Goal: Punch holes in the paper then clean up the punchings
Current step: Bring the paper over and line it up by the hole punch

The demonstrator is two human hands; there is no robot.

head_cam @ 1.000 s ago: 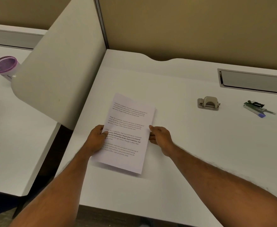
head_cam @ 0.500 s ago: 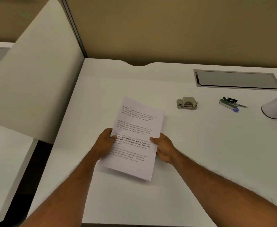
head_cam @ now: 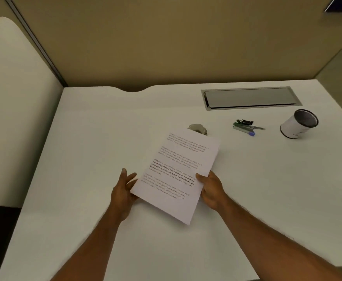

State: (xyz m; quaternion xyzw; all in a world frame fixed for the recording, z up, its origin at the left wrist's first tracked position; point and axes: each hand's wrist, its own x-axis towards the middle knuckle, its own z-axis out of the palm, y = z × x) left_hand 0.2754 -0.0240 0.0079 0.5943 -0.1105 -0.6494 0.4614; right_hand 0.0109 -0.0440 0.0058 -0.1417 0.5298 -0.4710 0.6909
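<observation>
Paper (head_cam: pixel 178 175): being pinched by right hand (head_cam: pixel 211 189); left hand (head_cam: pixel 123 191) splayed wide alongside, steadying; heading for punch (head_cam: pixel 198 128) beyond.

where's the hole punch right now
In the head view the hole punch sits on the desk right of centre, partly hidden behind the far edge of the held paper, left of the pens.

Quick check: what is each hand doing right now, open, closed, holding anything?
Left hand: open, fingers spread, at the paper's left edge.
Right hand: closed on the paper's right edge.
</observation>
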